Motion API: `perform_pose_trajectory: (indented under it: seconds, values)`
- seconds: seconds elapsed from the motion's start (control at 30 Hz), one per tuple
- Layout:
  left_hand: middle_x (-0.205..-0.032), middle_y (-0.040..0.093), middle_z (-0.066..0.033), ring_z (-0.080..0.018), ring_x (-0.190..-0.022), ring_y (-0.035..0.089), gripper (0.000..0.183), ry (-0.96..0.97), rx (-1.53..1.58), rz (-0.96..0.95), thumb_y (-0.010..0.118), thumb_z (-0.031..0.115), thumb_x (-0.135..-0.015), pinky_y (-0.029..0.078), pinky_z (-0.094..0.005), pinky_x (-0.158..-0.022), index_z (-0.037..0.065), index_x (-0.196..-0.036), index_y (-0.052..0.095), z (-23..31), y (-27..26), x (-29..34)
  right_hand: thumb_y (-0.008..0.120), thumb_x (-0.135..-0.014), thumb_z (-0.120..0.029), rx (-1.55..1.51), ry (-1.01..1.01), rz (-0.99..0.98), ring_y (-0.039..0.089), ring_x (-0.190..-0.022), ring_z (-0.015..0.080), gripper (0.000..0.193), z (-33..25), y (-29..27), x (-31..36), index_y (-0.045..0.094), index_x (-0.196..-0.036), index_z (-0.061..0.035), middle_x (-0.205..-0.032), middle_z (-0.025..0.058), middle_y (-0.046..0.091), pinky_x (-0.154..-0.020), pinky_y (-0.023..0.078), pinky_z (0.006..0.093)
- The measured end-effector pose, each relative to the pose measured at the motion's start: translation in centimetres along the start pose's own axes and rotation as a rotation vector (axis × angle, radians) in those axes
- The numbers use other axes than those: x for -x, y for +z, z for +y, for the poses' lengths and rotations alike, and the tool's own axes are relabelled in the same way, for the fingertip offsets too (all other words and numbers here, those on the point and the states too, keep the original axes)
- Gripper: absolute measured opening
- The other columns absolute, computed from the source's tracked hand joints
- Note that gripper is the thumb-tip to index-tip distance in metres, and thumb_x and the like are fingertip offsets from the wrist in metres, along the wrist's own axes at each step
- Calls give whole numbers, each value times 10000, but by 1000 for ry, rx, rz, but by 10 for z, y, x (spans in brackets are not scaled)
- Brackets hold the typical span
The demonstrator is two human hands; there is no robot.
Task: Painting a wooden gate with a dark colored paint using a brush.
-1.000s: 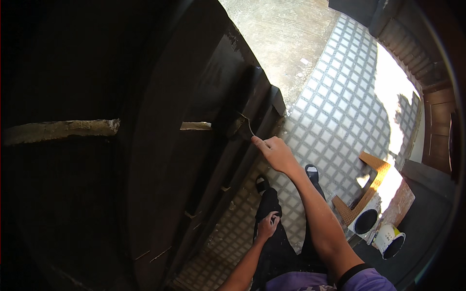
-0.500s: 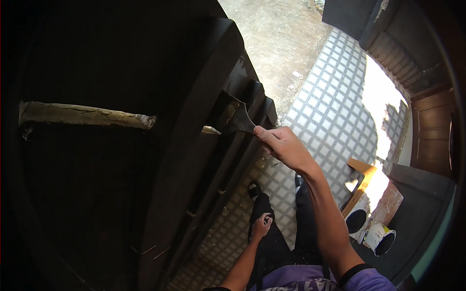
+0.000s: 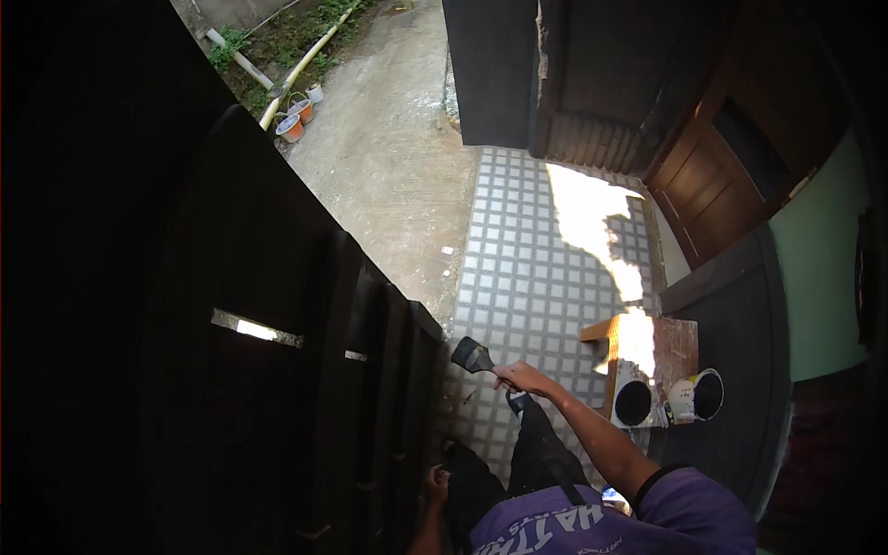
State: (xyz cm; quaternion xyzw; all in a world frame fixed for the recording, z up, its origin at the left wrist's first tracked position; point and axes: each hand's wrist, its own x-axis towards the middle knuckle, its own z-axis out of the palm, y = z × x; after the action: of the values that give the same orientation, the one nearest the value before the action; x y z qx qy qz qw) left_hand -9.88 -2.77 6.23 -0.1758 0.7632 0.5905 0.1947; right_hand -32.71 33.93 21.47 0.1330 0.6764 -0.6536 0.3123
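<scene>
My right hand is closed round the handle of a wide paintbrush. The brush's dark bristles point left over the tiled floor, just right of the dark panelled structure, apart from it. By my left thigh hangs my left hand, its fingers curled; whether anything is in them is hidden. Two open containers with black inside, a round one and a white bucket, stand at the stool, right of my right arm.
The wooden stool is paint-spotted and partly sunlit. Grey-and-white tiles meet a concrete path. Orange buckets stand far left beside a pale pipe. A brown door and green wall are on the right.
My right hand has drawn the brush away from the dark slats, back and over the tiles. The view has swung right, toward the stool and containers. My left hand stays low by the leg.
</scene>
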Motion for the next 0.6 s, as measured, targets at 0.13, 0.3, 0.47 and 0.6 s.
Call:
perform_pose_trajectory:
  seconds: [0.13,0.3,0.47,0.6]
  values:
    - [-885,699,-70,-111,-696,589,345,105,-113,-102,641,161,-879,501,-288,-661,26,-1193,595,21,-16,-12,514,-992,-335,-24,60,354,520,-540,108,385,167,-25,140,701,-915,-8,-615,-2,536,-525,421,263]
    - [-883,717,-111,-221,-821,696,298,264,-462,-171,671,241,-861,539,-348,-748,53,-1093,663,53,-10,-14,601,-954,-237,-685,177,1280,519,-385,151,220,371,44,376,609,-1041,-34,-526,38,517,-366,391,314]
    - [-890,722,-135,-238,-832,706,253,460,-387,-585,681,226,-878,535,-350,-748,49,-1059,684,98,45,-28,607,-965,-316,-723,311,1789,614,-454,164,309,388,159,498,626,-1083,-31,-639,78,646,-364,417,271]
    - [-911,715,-137,-208,-756,680,246,420,-378,-765,654,203,-918,526,-325,-687,9,-1069,664,130,92,-35,635,-937,-417,-817,258,1951,673,-553,175,383,395,215,519,658,-946,-35,-752,87,711,-442,481,264]
